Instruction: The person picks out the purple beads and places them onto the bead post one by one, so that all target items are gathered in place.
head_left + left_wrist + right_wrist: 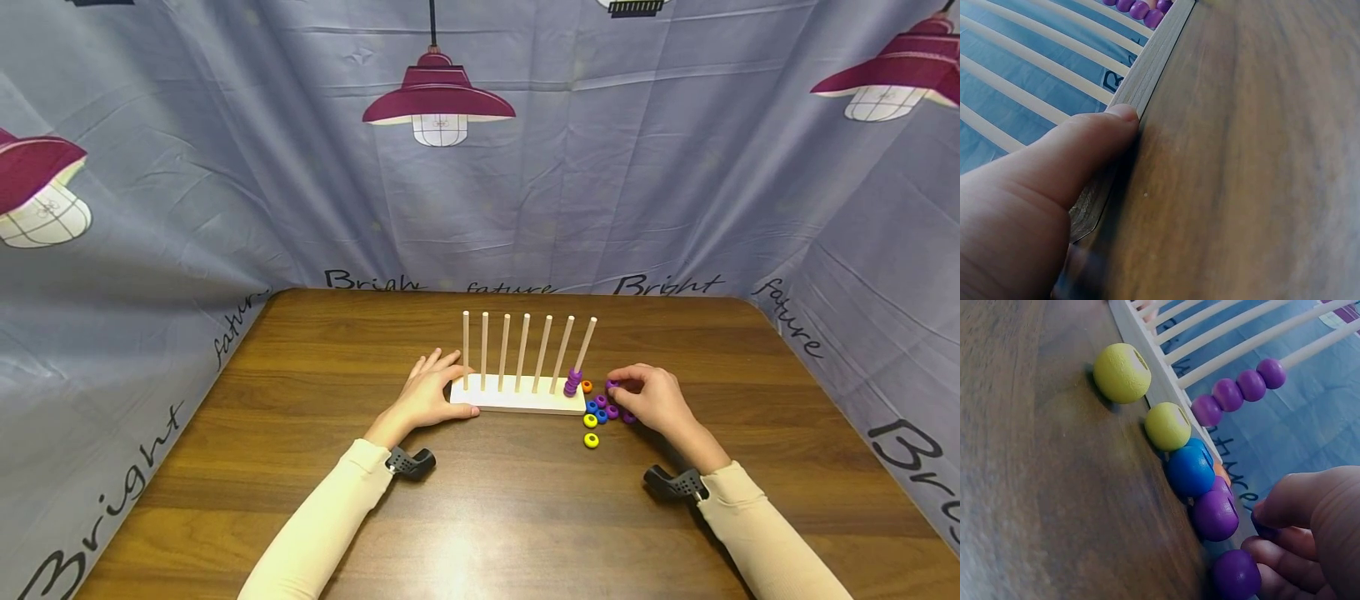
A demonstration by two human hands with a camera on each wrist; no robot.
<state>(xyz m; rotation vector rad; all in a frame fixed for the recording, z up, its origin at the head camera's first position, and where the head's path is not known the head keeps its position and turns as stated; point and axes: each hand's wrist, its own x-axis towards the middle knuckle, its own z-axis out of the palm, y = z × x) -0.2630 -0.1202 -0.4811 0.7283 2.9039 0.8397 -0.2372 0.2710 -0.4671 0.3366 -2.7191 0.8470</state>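
Note:
A pale wooden peg rack [517, 400] with several upright pegs stands on the table. Several purple beads [1227, 395] are stacked on its rightmost peg. My left hand [429, 392] holds the rack's left end, with the thumb [1094, 134] along the front edge and the other fingers behind. Beyond the rack's right end, my right hand [654, 398] pinches a purple bead [1264, 526] between thumb and fingertips, low over the loose beads. Another purple bead [1237, 575] lies under this hand, partly covered by the fingers in the head view.
Beside the rack's right end lie loose beads: two yellow ones, the nearer yellow bead [591, 441] lying apart, blue beads [1190, 471], an orange bead [587, 387] and more purple beads [1215, 515]. A printed grey-blue curtain [525, 208] surrounds the brown wooden table [337, 350].

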